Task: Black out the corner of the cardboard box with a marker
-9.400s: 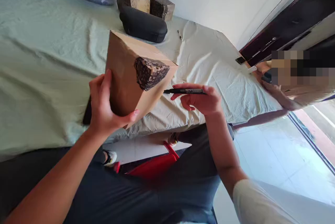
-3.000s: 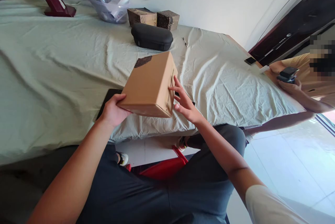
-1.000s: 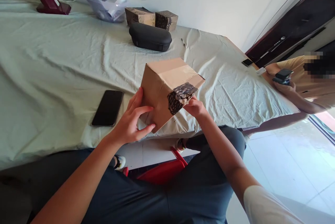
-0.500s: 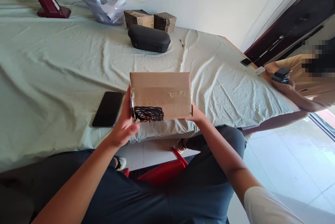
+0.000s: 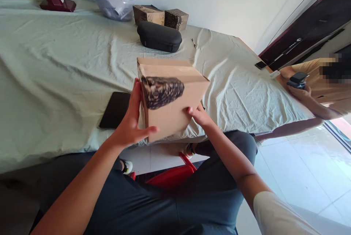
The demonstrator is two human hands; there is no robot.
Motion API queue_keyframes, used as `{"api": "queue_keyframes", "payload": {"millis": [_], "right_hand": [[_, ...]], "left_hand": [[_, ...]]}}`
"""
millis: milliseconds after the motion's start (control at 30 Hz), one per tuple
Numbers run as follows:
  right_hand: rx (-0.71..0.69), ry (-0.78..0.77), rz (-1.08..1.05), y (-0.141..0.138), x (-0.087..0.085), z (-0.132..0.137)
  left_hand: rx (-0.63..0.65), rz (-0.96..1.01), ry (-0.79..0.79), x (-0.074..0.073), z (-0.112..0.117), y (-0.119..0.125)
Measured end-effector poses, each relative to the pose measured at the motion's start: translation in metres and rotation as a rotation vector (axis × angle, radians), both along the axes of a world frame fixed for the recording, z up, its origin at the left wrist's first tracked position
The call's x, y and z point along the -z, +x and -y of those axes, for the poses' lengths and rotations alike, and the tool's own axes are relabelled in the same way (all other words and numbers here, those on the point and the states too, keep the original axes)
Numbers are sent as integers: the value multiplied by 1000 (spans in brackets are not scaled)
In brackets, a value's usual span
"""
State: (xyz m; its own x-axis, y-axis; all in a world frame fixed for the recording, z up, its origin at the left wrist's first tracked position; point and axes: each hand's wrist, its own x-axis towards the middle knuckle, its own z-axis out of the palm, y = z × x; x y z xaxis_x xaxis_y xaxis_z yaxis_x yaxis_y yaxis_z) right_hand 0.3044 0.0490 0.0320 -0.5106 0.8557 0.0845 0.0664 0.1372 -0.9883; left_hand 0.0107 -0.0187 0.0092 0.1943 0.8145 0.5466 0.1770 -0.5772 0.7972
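so both hands are on the cardboard box [image 5: 175, 107] here, and it sits right between them, tilted, with a corner turned up toward the camera. the left hand [image 5: 131, 125] is spread wide, fingers up along the box's left side and thumb out across the lower part of the near face. the right hand [image 5: 201, 116] is curled more, gripping the lower right edge with its thumb on that same face and the other fingers mostly out of sight behind it. the black scribble [image 5: 164, 93] covers the corner nearest the left hand, wrapping over an edge. can't really tell if the bottom is touching the cloth [image 5: 55, 63] or is held just clear of it.

just beyond the left hand's fingers there's a dark phone [image 5: 113, 112] lying flat, partly covered by that hand. past both hands is a black case [image 5: 159, 37], with two smaller boxes, one on the left [image 5: 149, 14] and one on the right [image 5: 176, 19], right behind it. well off to the right hand's side, another person's hand [image 5: 300, 92] holds a dark device [image 5: 298, 78].
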Motion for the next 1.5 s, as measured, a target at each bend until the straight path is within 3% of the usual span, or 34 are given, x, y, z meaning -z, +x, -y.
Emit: {"api": "queue_keyframes", "payload": {"millis": [133, 267, 333, 433, 600, 767, 933, 1100, 1500], "right_hand": [[-69, 76, 34, 7, 4, -21], [256, 400, 581, 29, 6, -45], [335, 437, 836, 39, 11, -49], [319, 392, 989, 45, 22, -47], [347, 441, 1082, 43, 34, -41], [357, 437, 1148, 34, 35, -42], [384, 419, 1157, 23, 28, -42], [424, 276, 1159, 20, 18, -39], [417, 192, 1338, 16, 6, -40]], "left_hand": [[-86, 41, -41, 8, -15, -10], [-152, 190, -50, 11, -22, -10], [-160, 237, -57, 12, -25, -12], [-162, 270, -80, 12, -30, -14], [-190, 370, -172, 7, -31, -12], [-180, 385, -197, 5, -32, -12], [-182, 406, -185, 6, -32, -13], [-182, 380, -184, 6, -32, -13], [-165, 375, -167, 12, -34, -17]]}}
